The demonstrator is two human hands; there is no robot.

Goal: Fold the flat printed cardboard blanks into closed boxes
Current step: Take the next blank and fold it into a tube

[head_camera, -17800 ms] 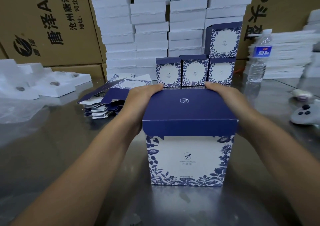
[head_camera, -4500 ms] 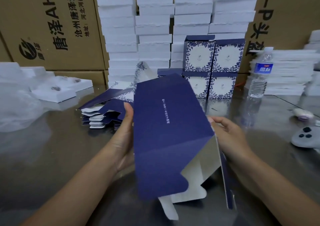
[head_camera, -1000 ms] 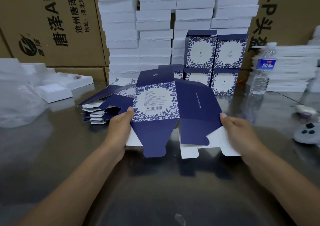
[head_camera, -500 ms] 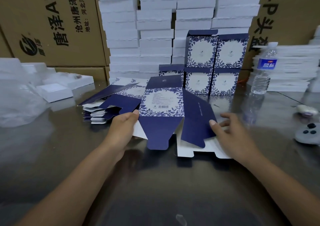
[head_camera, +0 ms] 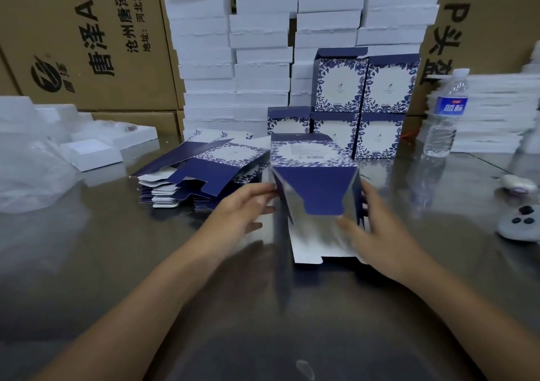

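- Head view: a half-opened blank (head_camera: 314,189) stands in the middle of the steel table (head_camera: 102,263), just ahead of us. Its blue flap hangs over the white inside, and motion blurs it.
- Our left hand (head_camera: 245,208) is at the blank's left wall, its grip spread and its straight fingertips touching the edge.
- Our right hand (head_camera: 380,231) is at the right wall. As far as the blur lets us see, its grip pinches that wall, thumb inside and fingers outside.
- A pile of flat blanks (head_camera: 198,176) lies just left of the blank, beyond our left hand.
- Folded boxes (head_camera: 388,88) stand in two rows at the far side, against white foam stacks (head_camera: 260,44).
- A water bottle (head_camera: 444,123) stands far right, and a grey controller (head_camera: 520,225) lies near the right edge.
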